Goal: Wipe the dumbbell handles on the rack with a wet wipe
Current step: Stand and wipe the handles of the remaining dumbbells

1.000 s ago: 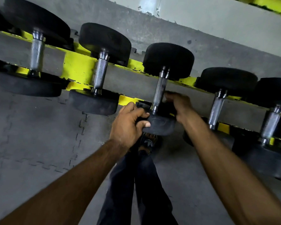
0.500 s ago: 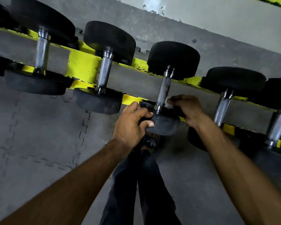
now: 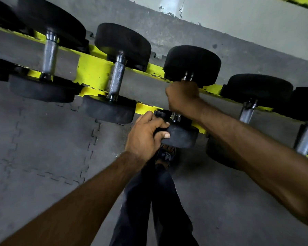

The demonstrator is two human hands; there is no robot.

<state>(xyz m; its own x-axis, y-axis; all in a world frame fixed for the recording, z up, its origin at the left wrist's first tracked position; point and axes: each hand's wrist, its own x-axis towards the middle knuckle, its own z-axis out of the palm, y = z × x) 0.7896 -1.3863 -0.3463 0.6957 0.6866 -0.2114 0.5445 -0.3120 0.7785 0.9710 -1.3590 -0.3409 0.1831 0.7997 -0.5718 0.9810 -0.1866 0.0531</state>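
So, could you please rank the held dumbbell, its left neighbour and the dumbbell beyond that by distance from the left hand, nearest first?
1. The held dumbbell, middle: the left hand grips its near end.
2. Its left neighbour, next over.
3. The dumbbell beyond that, upper left.

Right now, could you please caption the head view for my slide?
Right hand grips a racked dumbbell's handle; left hand holds its near head.

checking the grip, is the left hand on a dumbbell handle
No, the left hand grips the middle dumbbell's near head, below the handle.
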